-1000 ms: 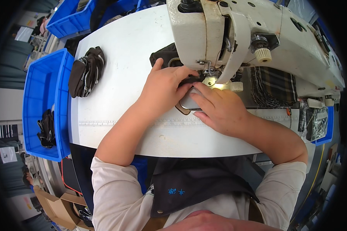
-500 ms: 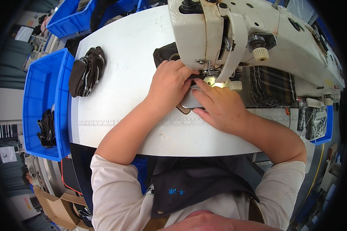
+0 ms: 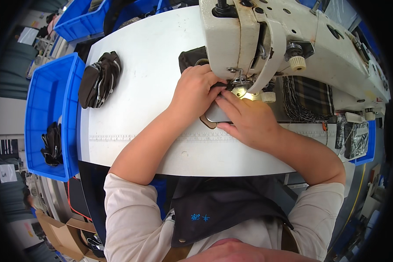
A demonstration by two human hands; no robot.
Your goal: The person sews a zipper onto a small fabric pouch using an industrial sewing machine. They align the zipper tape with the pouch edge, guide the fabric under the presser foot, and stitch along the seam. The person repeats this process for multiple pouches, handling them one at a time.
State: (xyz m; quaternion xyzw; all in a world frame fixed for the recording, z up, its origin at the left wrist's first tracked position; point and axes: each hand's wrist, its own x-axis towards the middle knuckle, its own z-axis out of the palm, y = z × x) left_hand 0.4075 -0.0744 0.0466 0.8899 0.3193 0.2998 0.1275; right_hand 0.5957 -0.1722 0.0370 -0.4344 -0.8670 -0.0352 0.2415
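At the needle and presser foot (image 3: pixel 239 80) of a white sewing machine (image 3: pixel 229 35), my left hand (image 3: pixel 195 89) has its fingers bent and closed on a dark fabric piece (image 3: pixel 188 59) with a zipper strip, partly hidden behind the hand and machine head. My right hand (image 3: pixel 246 118) is at the lit metal plate, index and middle fingertips against the same piece beside my left thumb, other fingers apart. A stack of dark zippered pouches (image 3: pixel 99 78) lies at the left of the white table (image 3: pixel 139 52). Dark plaid fabric pieces (image 3: pixel 308 98) lie under the machine arm.
Blue bins stand left (image 3: pixel 30 144) and at the back (image 3: pixel 67 26); the left one holds dark pouches (image 3: pixel 52 144). At the right edge are plastic-wrapped items (image 3: pixel 356 139) and a blue bin (image 3: pixel 369 148). An open cardboard box (image 3: pixel 56 231) sits low at the left.
My left hand has moved slightly right and up, its fingers more curled round the piece. My right hand has shifted slightly up, and the fabric piece has slid rightward toward the machine.
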